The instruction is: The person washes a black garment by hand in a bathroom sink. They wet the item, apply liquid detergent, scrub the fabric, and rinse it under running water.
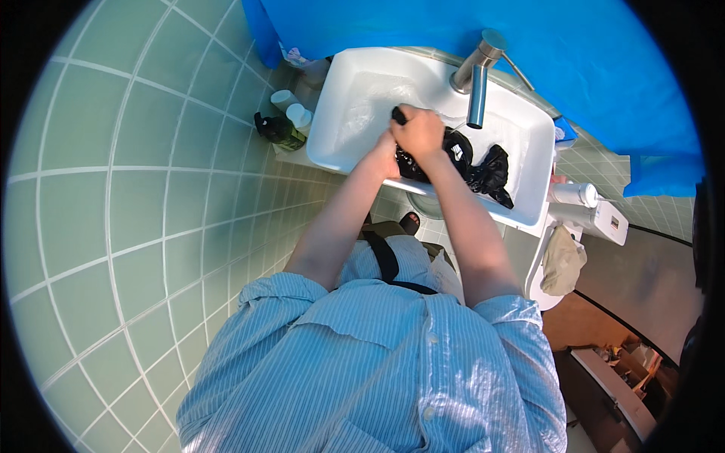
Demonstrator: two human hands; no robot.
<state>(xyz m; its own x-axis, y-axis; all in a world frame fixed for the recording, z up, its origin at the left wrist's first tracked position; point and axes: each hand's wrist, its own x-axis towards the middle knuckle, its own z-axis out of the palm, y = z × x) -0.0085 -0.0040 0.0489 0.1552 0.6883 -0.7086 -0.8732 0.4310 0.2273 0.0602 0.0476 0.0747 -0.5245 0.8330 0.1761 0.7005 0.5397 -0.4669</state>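
A wet black cloth item (460,153), probably a garment with a small white label, lies bunched along the near side of the white washbasin (323,130). My right hand (420,133) is closed around one end of it, and a black tuft sticks out above the fist. Just below and to the left, my left hand (388,156) presses against the right and grips the same cloth. Its fingers are mostly hidden. The cloth's other end (490,175) spreads over the basin's near right side. Clear water (374,107) covers the basin floor.
A metal single-lever faucet (478,96) overhangs the basin from the back. At left stand a dark pump bottle (280,131) and white-capped containers (298,115) by a green tiled wall (136,136). Blue sheeting (385,22) hangs behind. A toilet with a beige cloth (563,261) is at right.
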